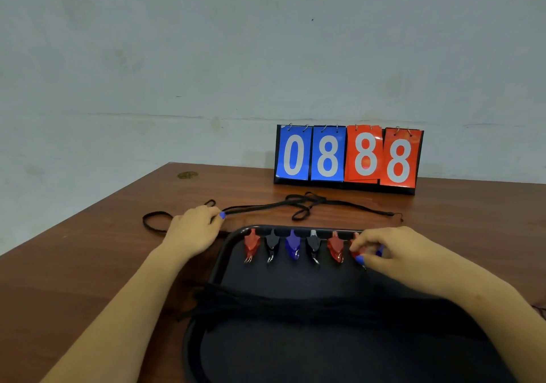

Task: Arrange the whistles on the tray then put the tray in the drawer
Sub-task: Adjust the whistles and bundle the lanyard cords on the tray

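The right hand (381,249) is pinching a red whistle (356,251) at the end of the row along the tray's (218,264) far edge; five more whistles (293,247) are lying between the two hands. The left hand (193,229) is curling round a black lanyard (266,205) just beyond the tray. The arranging step looks nearly done. Next, I'd say, comes seating this whistle and dealing with the loose cord.
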Action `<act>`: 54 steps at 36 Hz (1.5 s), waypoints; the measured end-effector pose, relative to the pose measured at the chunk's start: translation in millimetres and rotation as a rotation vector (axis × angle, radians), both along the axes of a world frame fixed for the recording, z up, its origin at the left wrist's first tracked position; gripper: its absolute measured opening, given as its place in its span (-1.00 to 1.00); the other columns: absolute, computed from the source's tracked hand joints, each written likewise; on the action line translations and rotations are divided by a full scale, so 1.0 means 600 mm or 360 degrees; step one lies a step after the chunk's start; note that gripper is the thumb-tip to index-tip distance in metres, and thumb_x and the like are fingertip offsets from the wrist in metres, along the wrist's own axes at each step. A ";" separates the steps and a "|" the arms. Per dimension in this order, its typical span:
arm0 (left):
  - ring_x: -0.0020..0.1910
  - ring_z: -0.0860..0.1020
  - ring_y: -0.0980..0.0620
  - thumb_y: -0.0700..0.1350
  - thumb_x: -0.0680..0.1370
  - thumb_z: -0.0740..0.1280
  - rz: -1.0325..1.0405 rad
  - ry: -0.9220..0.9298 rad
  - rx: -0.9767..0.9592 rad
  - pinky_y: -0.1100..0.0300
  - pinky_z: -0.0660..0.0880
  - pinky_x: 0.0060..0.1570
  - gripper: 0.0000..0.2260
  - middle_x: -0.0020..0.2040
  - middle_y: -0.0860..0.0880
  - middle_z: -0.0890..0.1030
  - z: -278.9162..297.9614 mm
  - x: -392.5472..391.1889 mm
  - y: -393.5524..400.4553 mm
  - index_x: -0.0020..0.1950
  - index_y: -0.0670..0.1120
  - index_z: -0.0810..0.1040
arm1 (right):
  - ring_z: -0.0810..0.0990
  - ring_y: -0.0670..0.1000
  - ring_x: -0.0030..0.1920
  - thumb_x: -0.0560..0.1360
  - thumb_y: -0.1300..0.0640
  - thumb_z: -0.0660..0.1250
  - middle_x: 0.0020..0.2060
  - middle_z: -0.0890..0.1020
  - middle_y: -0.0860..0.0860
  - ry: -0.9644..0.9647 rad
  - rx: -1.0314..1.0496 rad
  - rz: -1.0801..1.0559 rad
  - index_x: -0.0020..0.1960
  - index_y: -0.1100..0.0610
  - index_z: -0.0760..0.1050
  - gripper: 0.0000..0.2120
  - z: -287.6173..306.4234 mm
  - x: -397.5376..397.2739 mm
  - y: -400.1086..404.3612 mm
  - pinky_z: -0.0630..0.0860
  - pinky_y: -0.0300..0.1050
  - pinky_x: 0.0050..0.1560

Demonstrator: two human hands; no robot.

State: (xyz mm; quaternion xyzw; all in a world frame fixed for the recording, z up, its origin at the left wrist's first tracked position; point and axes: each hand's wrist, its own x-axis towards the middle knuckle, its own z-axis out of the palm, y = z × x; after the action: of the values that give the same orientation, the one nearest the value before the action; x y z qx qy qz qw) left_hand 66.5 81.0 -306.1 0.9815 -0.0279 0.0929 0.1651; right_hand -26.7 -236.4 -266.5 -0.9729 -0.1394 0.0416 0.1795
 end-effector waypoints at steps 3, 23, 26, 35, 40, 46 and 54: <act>0.31 0.33 -0.11 0.06 0.62 0.03 0.0199 0.0114 0.0137 -0.10 0.23 0.27 -0.68 0.30 -0.05 0.39 0.004 -0.002 0.012 0.27 0.05 0.45 | 0.56 -0.18 -0.16 0.53 0.03 0.27 -0.16 0.59 -0.19 -0.0007 -0.0008 -0.0001 -0.11 -0.29 0.37 -0.80 -0.001 0.000 -0.001 0.49 -0.34 -0.16; -0.06 0.50 0.10 -0.23 0.49 0.33 -0.0174 0.0127 -0.0159 0.28 0.35 -0.02 -0.77 -0.04 0.00 0.53 0.020 -0.019 0.006 0.10 -0.03 0.61 | 0.57 -0.16 -0.15 0.53 0.02 0.27 -0.18 0.60 -0.16 -0.0027 -0.0018 0.0011 -0.13 -0.32 0.36 -0.78 0.002 -0.001 0.002 0.51 -0.31 -0.15; -0.17 0.46 0.19 -0.15 0.53 0.31 -0.0183 0.0074 -0.0184 0.25 0.36 -0.03 -0.85 -0.08 0.06 0.56 0.024 -0.022 0.001 0.03 -0.04 0.65 | 0.56 -0.16 -0.15 0.53 0.03 0.26 -0.16 0.59 -0.17 -0.0037 -0.0025 0.0017 -0.12 -0.31 0.35 -0.78 0.002 -0.001 0.002 0.50 -0.32 -0.16; -0.03 0.57 0.14 -0.11 0.54 0.31 -0.0178 -0.0415 -0.0697 0.30 0.42 0.00 -0.82 -0.08 0.10 0.65 0.047 -0.042 -0.019 0.11 -0.02 0.63 | 0.57 -0.18 -0.12 0.55 0.07 0.23 -0.11 0.60 -0.19 -0.0159 0.0001 -0.0015 -0.02 -0.23 0.42 -0.83 0.014 -0.010 0.011 0.52 -0.34 -0.08; -0.05 0.60 0.28 -0.15 0.48 0.37 -0.0528 -0.0566 -0.1162 0.39 0.45 0.00 -0.79 -0.20 0.30 0.66 0.073 -0.084 -0.060 -0.10 0.20 0.61 | 0.51 -0.23 -0.17 0.55 0.04 0.22 -0.13 0.53 -0.25 -0.0281 -0.0019 -0.0012 0.08 -0.19 0.46 -0.83 0.013 -0.018 0.024 0.49 -0.35 -0.10; -0.09 0.66 0.14 -0.11 0.41 0.41 -0.0795 -0.0272 -0.1862 0.36 0.55 -0.11 -0.87 -0.15 0.00 0.72 0.075 -0.113 -0.098 -0.16 0.10 0.71 | 0.43 -0.41 -0.21 0.55 0.03 0.21 -0.20 0.48 -0.29 -0.0400 0.0082 0.0037 0.20 -0.22 0.40 -0.74 0.012 -0.021 0.026 0.36 -0.43 -0.26; 0.01 0.66 -0.08 0.21 0.10 0.57 -0.1029 0.0197 -0.2085 0.27 0.58 -0.08 -0.47 -0.02 -0.14 0.69 0.060 -0.120 -0.124 -0.01 -0.01 0.69 | 0.46 -0.36 -0.22 0.55 0.05 0.24 -0.22 0.55 -0.11 -0.0321 0.0229 0.0118 0.34 -0.17 0.28 -0.61 0.002 -0.025 0.041 0.42 -0.39 -0.25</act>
State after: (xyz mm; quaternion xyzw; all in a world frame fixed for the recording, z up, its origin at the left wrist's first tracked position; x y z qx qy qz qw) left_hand -5.5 6.5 -270.1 0.6276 -0.2455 -0.0184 0.7385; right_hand -41.5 -211.8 -265.5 -0.9510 -0.1951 -0.0601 0.2323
